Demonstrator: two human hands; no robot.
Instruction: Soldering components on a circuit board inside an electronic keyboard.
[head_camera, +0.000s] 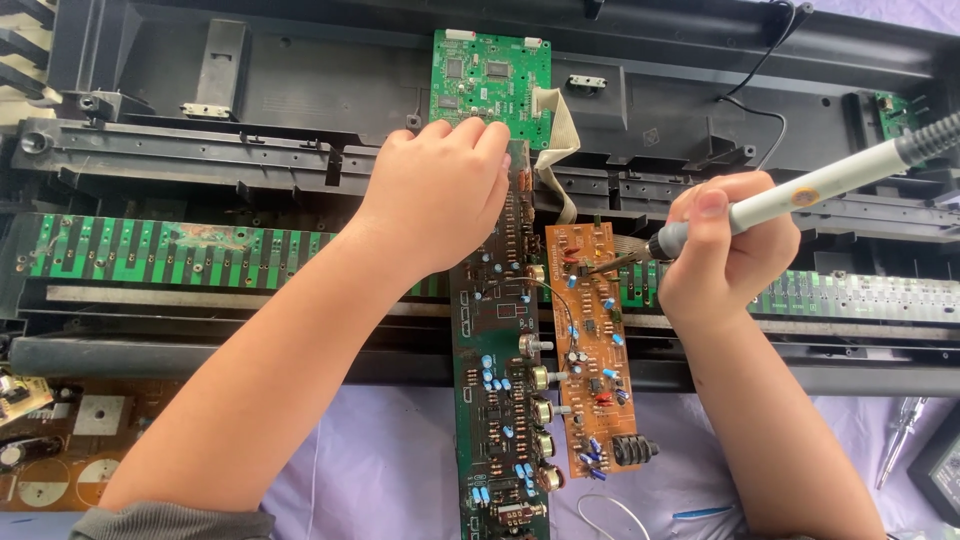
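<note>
1. The left hand, upper middle of the frame, lies curled with its fingers pressed down on the top end of a long dark green circuit board; it steadies the board rather than lifting it.
2. The right hand, right of centre, is closed in a pen-like grip around a soldering iron, whose grey handle runs off toward the upper right.
3. The iron's tip touches, or nearly touches, the upper part of a smaller orange circuit board, which lies just right of the dark board, edge to edge with it.
4. Both boards rest across an opened keyboard case, above a long green key-contact strip; another green board sits at top centre with a flat ribbon cable hanging from it.
5. Judging by this, the case is already open and the boards are pulled out; work on the orange board's upper joints seems under way, with refitting not yet done.
6. A screwdriver lies on the purple cloth at lower right.
</note>
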